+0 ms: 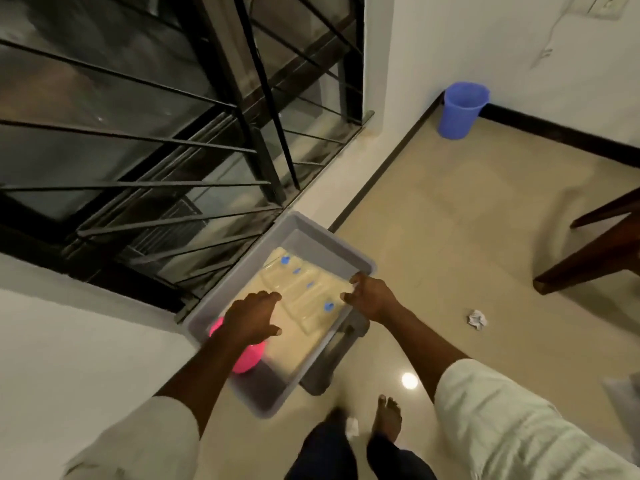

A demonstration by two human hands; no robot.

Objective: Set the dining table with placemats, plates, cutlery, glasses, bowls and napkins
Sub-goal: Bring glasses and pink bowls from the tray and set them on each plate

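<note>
Fingers of left hand spread and relaxed, reaching down into grey plastic bin, hovering over pink round object at near end; contact not clear. Fingers of right hand curled over right rim of bin, gripping it. Pale sleeves on both arms, bare foot and dark trousers below. Inside bin: cream placemats lying flat with small blue marks, filling most of floor. Bin resting across white ledge below barred window, jutting out over tiled floor. Crumpled paper on floor to right, well apart. Dark wooden furniture leg at right edge. Farther back, blue bucket standing in corner against white wall.
</note>
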